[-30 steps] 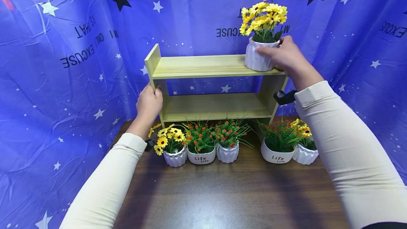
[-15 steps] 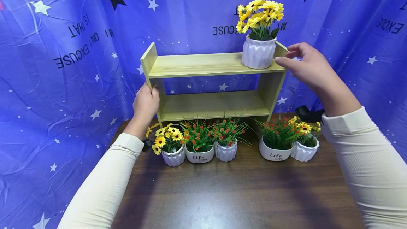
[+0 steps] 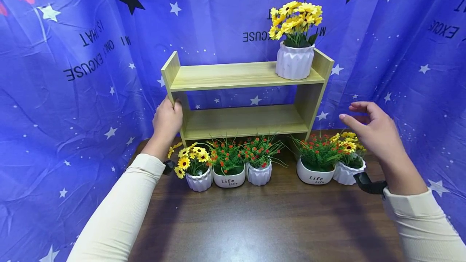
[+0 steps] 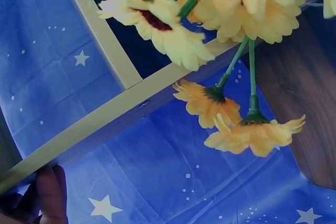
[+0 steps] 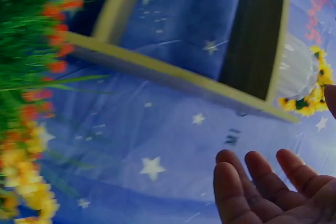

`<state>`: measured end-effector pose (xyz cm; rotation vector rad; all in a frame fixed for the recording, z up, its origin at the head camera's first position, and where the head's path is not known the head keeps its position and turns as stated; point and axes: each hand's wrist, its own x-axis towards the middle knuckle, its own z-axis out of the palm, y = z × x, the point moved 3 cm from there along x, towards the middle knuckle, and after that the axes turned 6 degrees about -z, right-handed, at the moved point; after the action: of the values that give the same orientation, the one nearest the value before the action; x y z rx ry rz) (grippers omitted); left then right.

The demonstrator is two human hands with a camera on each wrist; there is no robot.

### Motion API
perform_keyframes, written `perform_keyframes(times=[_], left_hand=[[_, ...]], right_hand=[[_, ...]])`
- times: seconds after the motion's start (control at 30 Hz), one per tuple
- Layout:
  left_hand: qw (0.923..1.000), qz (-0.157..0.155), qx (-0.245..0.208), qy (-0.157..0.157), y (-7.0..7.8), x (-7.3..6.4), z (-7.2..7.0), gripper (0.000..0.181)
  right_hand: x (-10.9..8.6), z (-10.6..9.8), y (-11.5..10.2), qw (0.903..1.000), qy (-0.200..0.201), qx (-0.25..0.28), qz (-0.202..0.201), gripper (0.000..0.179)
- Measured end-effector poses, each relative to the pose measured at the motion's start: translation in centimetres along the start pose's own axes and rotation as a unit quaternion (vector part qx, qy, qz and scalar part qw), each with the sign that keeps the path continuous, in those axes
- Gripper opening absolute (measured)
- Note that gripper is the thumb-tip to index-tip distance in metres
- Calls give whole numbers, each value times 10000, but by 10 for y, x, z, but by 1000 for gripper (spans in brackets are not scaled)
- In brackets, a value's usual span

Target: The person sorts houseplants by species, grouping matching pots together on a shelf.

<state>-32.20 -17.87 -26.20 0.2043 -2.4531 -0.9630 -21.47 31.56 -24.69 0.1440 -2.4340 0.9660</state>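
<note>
My left hand grips the left side panel of a light wooden two-tier shelf; in the left wrist view its fingers curl against that panel. On the right end of the top board stands a white fluted pot of yellow daisies, upright. My right hand hovers to the right of the shelf, holding nothing, its fingers relaxed and apart from the thumb. Just below it is a white pot of yellow flowers at the row's right end.
Along the shelf's foot on the brown table stand a yellow-daisy pot, an oval "Life" planter, a fluted pot with red blooms and another "Life" planter. A blue starry curtain hangs behind.
The right hand has let go of the daisy pot on the top board, then moved right and down. The left hand keeps its grip on the side panel.
</note>
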Motion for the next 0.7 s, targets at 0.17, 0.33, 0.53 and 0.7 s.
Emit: perform_keyframes(times=[0.17,0.33,0.53,0.7], left_hand=[[10000,26,1,19,-1,0,2,35],[10000,38,-9,-15,-1,-1,2,36],[10000,49,-38,-35,1,-1,1,36],[10000,57,-27,6,2,-1,0,37]], right_hand=[[-30,7,29,9997,173,143,24,53],[-57,13,59,9994,165,232,200,52],[-80,18,95,9986,102,-28,517,52],[-90,27,121,9957,-22,-167,908,56]])
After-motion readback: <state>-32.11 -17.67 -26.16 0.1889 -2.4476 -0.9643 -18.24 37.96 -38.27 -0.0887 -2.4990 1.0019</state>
